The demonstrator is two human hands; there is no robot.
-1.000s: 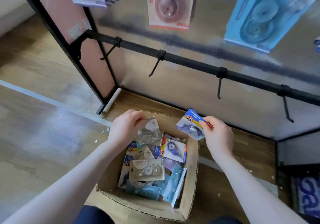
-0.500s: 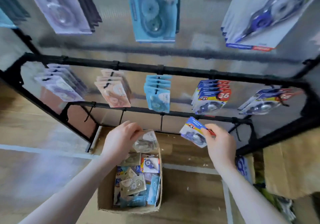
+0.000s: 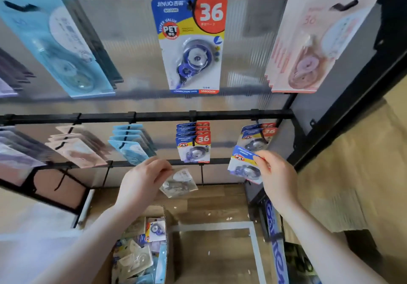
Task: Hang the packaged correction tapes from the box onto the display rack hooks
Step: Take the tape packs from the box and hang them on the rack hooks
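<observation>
Evidently light, stiff carded blisters: the right hand [image 3: 278,177] pinches a blue pack [image 3: 242,165] by its top corner below the hook at two o'clock, while the left hand [image 3: 141,182] fingers nip a clear pack [image 3: 179,183] by its upper edge, best hung by the punched top.

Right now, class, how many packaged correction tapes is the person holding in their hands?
2: a pale beige pack pinched in the left hand, and a blue pack pinched in the right hand, near the rack's right-hand hook.

My right hand [image 3: 278,174] covers one edge of the blue packet [image 3: 244,164]; the box [image 3: 164,214] runs off the bottom edge, its packets too blurred to read.
</observation>
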